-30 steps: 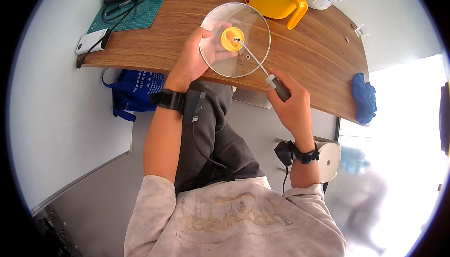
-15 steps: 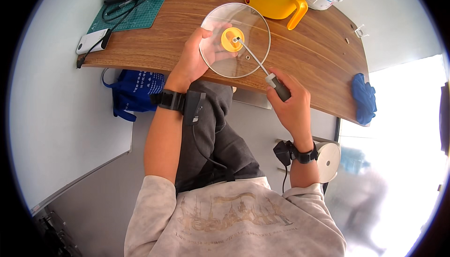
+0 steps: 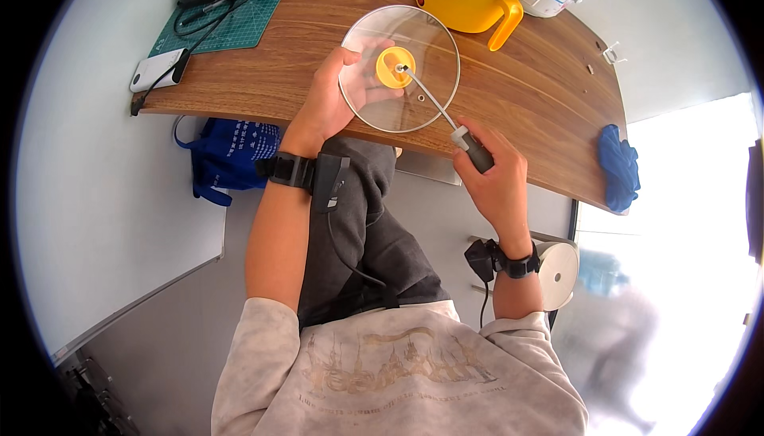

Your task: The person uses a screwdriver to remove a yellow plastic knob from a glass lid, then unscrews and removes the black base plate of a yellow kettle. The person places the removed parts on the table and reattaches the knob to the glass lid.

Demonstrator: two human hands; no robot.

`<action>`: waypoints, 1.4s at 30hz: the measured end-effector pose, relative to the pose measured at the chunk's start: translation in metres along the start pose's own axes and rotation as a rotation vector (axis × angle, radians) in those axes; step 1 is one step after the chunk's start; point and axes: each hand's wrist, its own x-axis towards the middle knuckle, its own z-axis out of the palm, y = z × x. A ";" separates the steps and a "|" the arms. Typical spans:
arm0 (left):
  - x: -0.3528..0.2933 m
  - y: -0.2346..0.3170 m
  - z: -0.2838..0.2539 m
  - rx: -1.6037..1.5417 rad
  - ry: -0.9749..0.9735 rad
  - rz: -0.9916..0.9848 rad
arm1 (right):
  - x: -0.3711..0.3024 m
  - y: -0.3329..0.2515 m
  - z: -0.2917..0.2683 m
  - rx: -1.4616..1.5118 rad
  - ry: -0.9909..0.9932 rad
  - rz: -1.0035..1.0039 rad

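Glass lid (image 3: 426,60) over wood-grained table (image 3: 541,102) (white wall (image 3: 668,54) alongside).

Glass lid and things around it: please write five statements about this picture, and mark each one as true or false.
1. The right hand holds a screwdriver. True.
2. The left hand is empty. False: it holds the glass lid.
3. In this view, the screwdriver's tip appears at the yellow knob. True.
4. The yellow pot is covered. False: it is open, and its black inside shows.
5. The green mat lies on the table, left of the glass lid. True.
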 end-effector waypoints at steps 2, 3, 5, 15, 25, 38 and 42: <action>0.000 0.000 0.000 0.004 -0.002 -0.002 | 0.000 0.000 0.000 -0.003 0.000 -0.005; 0.001 0.000 -0.001 0.004 -0.003 -0.003 | 0.000 0.000 0.000 -0.003 0.003 -0.013; 0.000 0.000 0.000 0.007 0.001 -0.002 | 0.000 0.000 0.000 -0.010 0.004 -0.028; 0.000 0.000 -0.001 0.004 -0.019 -0.004 | -0.001 -0.009 -0.006 -0.085 -0.046 -0.047; -0.002 0.000 0.004 -0.029 0.016 0.003 | 0.003 -0.025 -0.014 -0.059 0.013 -0.042; 0.000 0.000 0.001 -0.021 -0.015 -0.004 | 0.004 -0.018 -0.011 -0.045 0.052 0.011; -0.001 0.001 0.003 -0.017 -0.005 0.005 | 0.004 -0.015 -0.008 -0.039 0.048 -0.007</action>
